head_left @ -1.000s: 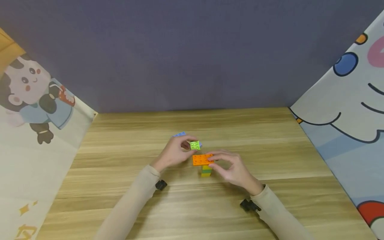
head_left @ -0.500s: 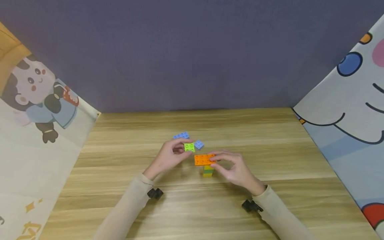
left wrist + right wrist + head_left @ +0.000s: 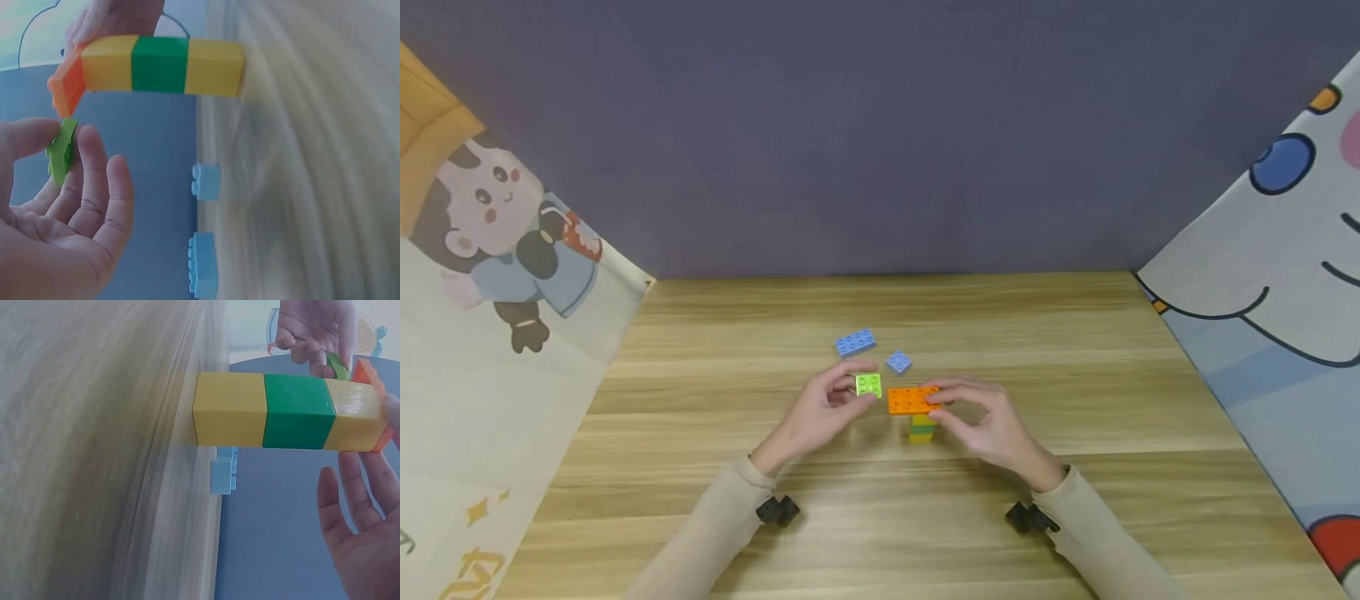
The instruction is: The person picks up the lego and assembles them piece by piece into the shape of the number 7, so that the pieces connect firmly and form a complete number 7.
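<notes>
A tower of yellow, green and yellow blocks (image 3: 159, 64) stands upright on the table, with a flat orange brick (image 3: 908, 401) across its top. My right hand (image 3: 996, 425) pinches the right end of that orange brick between thumb and fingers. Just left of it, my left hand (image 3: 816, 417) holds a thin lime-green brick (image 3: 868, 384) with four studs, thumb on one side and fingers on the other. In the left wrist view the lime brick is close to the orange one's free end, with a small gap between them.
Behind the hands, a small square blue brick (image 3: 898, 362) and a longer blue brick (image 3: 856, 342) lie on the wooden table (image 3: 700, 358). A dark panel (image 3: 880, 150) rises at the back, and printed panels stand at both sides.
My left hand has drawn left and nearer to me with the lime brick, uncovering both blue bricks. The right hand keeps its grip on the orange brick.
</notes>
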The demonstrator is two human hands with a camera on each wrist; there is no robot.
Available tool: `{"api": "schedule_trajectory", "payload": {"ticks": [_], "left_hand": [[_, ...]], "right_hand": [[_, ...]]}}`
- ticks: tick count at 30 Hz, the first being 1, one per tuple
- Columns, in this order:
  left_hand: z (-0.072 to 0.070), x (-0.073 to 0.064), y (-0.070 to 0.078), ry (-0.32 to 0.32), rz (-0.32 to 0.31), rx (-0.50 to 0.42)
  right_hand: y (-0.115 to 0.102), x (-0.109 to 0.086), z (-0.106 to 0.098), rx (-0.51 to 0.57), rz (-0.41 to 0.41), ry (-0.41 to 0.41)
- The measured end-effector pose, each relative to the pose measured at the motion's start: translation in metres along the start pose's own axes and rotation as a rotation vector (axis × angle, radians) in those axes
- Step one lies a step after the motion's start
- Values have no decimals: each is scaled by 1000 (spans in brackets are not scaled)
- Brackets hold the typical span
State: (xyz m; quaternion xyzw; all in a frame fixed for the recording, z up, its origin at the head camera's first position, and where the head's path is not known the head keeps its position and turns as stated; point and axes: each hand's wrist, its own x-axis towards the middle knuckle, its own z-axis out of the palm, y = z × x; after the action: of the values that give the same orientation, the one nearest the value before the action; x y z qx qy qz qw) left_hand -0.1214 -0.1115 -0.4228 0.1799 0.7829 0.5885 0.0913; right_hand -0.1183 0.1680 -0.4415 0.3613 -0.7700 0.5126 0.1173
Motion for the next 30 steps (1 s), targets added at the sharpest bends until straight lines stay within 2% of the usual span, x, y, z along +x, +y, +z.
{"api": "schedule_trajectory", "payload": {"ticks": [6, 13, 19, 25, 30], "left_hand": [[5, -11, -2, -23, -37, -66], [8, -15, 2, -53, -54, -147], [13, -17, 4, -49, -38, -137], [18, -17, 2, -22, -28, -83], [22, -15, -1, -5, -20, -64]], "right_hand": [[1, 0, 1, 5, -13, 1], [2, -1, 1, 5, -17, 19], [3, -2, 3, 7, 0, 29], [5, -3, 5, 0, -48, 54], [4, -3, 5, 11, -48, 40]]}}
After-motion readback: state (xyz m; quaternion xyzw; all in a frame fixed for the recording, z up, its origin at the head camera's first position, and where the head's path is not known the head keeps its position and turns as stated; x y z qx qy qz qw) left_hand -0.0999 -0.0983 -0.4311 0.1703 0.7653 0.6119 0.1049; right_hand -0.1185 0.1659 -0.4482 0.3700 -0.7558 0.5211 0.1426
